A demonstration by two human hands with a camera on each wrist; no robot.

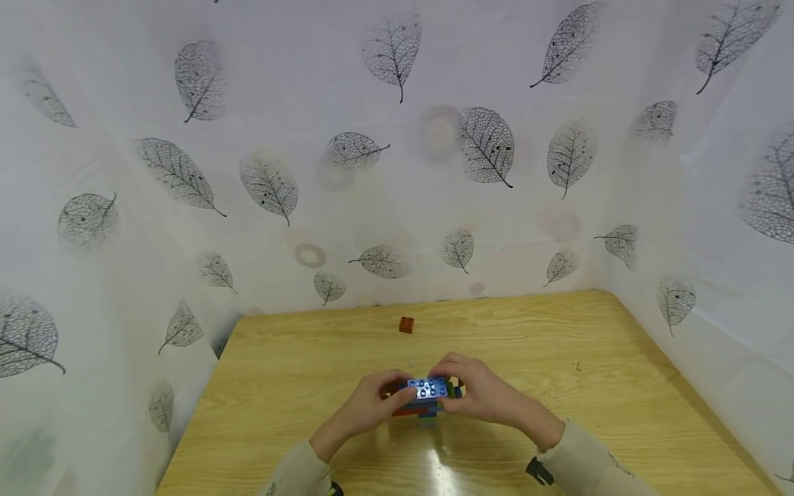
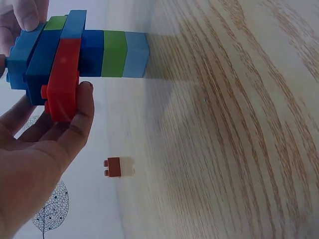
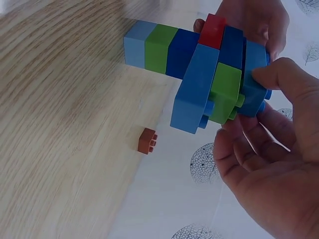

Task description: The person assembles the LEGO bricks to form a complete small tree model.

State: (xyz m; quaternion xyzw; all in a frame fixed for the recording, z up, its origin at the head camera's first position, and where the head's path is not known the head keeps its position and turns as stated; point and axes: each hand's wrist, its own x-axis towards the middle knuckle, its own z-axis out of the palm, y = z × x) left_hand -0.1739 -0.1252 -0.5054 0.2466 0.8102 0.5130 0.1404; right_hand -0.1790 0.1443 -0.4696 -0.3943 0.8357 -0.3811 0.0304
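Both hands hold a tower of toy building bricks over the middle of the table. Its narrow stem stacks a light blue brick (image 3: 137, 44), a green brick (image 2: 114, 54) and a dark blue brick (image 3: 182, 52). Wider layers above include a red brick (image 2: 65, 79), a long blue brick (image 3: 194, 92) and another green brick (image 3: 227, 92). On top sits a studded blue brick (image 1: 428, 389), with a thin dark line beneath it. My left hand (image 1: 372, 403) grips the left side. From the right, my right hand (image 1: 480, 393) pinches the top blue brick, thumb on its near side.
A small reddish-brown brick (image 1: 406, 324) lies alone toward the back of the wooden table (image 1: 298, 386). White leaf-printed sheeting (image 1: 335, 207) stands behind the table and along both sides.
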